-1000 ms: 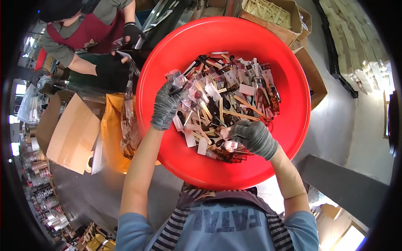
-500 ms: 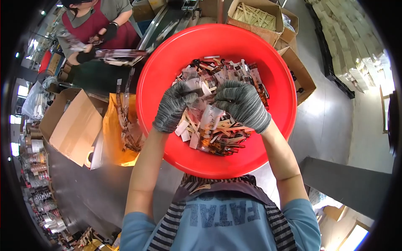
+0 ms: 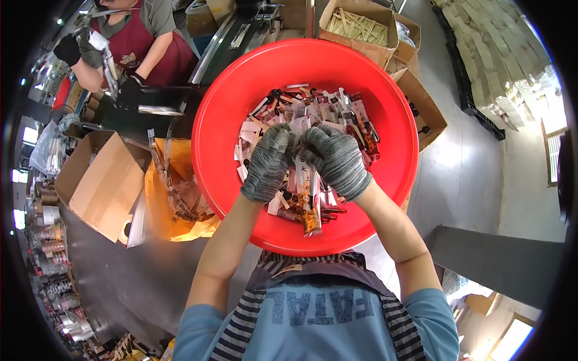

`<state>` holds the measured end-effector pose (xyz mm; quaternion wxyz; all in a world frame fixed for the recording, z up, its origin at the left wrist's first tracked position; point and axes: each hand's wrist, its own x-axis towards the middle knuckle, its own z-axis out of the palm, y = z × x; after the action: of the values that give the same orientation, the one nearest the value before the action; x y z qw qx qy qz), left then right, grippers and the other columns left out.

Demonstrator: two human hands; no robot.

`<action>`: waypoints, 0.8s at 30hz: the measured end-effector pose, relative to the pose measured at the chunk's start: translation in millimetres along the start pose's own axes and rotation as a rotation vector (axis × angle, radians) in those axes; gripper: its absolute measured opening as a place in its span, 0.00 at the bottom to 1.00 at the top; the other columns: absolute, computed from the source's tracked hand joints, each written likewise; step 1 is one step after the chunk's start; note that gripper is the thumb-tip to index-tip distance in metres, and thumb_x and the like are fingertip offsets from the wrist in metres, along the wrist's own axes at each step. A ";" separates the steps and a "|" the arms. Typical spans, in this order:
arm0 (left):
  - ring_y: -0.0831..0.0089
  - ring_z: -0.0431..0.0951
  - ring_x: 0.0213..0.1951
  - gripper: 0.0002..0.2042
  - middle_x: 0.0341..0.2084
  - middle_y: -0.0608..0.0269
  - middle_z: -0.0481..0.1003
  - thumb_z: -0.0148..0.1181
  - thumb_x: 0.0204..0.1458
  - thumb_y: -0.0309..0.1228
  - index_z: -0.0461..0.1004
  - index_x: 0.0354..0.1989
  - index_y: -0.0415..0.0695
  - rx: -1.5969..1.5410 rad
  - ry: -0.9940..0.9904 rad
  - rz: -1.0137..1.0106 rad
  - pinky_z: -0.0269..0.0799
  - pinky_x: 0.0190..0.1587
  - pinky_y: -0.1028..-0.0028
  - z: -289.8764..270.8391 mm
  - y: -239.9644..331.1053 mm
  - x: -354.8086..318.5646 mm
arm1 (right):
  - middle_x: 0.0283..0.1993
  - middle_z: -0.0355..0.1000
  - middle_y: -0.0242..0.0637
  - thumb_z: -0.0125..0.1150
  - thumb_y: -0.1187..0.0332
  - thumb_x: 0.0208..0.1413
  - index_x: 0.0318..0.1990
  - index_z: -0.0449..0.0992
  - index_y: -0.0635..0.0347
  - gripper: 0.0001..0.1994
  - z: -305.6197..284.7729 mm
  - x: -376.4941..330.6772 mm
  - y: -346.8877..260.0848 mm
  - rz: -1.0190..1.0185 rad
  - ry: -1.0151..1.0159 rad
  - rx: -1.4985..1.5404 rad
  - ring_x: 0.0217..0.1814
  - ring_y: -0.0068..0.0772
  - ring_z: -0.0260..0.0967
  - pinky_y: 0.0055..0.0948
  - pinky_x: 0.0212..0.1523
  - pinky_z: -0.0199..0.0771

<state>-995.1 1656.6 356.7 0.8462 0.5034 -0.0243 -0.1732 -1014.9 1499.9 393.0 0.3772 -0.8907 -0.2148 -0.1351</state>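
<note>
A large red tub stands in front of me, with a heap of narrow clear packets and pale wooden sticks inside. Over the heap, my left hand and my right hand, both in grey striped knit gloves, are closed side by side. Between them they pinch the upper part of a long clear plastic packet. Its dark-printed, orange-brown patterned lower end hangs toward me. What lies inside the packet at the fingers is hidden by the gloves.
Left of the tub are an orange bag with packets and an open cardboard box. A box of wooden sticks stands behind. At the far left, a co-worker in a red apron handles packets beside a conveyor.
My hands have come closer together, and the packet now hangs straighter below them. The co-worker's one hand has risen with a packet.
</note>
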 end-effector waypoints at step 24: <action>0.70 0.74 0.30 0.10 0.27 0.59 0.73 0.62 0.39 0.24 0.74 0.32 0.38 1.004 0.003 0.337 0.70 0.35 0.74 -44.6 12.6 -14.0 | 0.29 0.71 0.34 0.61 0.78 0.46 0.34 0.67 0.65 0.09 63.1 1.3 30.0 0.455 -0.038 0.835 0.28 0.21 0.69 0.19 0.29 0.72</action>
<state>-995.2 1704.1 347.5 0.5172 0.8359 -0.1836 -0.0009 -994.3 1527.6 332.3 0.7188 -0.6898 -0.0570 0.0652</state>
